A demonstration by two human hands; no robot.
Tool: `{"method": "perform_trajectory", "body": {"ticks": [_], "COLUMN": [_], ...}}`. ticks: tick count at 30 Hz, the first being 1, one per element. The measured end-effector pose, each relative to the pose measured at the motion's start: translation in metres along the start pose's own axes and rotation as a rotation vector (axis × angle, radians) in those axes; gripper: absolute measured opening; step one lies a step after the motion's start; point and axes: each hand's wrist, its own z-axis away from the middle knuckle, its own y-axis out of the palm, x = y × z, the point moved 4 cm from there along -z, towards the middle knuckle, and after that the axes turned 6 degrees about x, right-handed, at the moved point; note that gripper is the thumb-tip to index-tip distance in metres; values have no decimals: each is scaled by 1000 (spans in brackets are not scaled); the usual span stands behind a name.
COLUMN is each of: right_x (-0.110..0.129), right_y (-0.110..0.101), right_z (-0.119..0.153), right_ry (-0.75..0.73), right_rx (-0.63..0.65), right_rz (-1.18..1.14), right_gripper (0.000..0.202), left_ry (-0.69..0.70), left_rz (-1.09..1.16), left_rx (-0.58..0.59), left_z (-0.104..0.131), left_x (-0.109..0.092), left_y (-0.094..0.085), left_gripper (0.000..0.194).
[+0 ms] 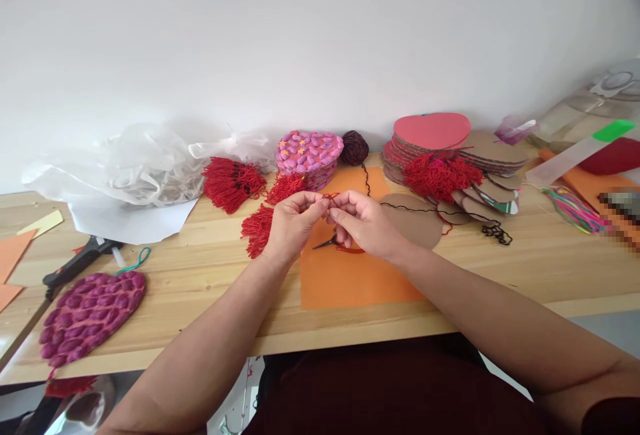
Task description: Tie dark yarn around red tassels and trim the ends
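My left hand (296, 223) and my right hand (364, 223) meet above an orange sheet of paper (345, 288), both with pinched fingertips. Between them is a small bit of red yarn (330, 197), mostly covered by the fingers. Partly under my right hand, scissors (327, 243) with a dark blade and a red handle lie on the paper. Bundles of cut red yarn (257, 228) rest just left of my left hand. A brown cardboard piece (415, 221) lies beyond my right hand, with a dark yarn strand (400, 206) across it.
At the back stand woven pink hearts (310, 151), a dark yarn ball (355, 148) and stacked cardboard hearts (433, 131) with red yarn (443, 175) on them. Left are plastic bags (135, 161), a glue gun (80, 265) and a purple heart (95, 315). Colourful cords (575, 208) lie right.
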Motion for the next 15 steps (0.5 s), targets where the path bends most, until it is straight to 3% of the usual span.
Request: {"method": "perform_trajectory", "body": {"ticks": [8,15], "right_x": [-3,0], "right_y": [0,-8], "right_z": [-1,-3], "right_ry": [16,-81], "right_rx": [-11,-76], "right_rz": [-63,-67], "right_gripper": [28,27], "left_ry": [19,-76], "left_rz": [14,82], "left_rx": [-26,91], "left_z": [0,-3], "left_x": [1,6], "left_y": [-1,1], "left_gripper": [20,21]}}
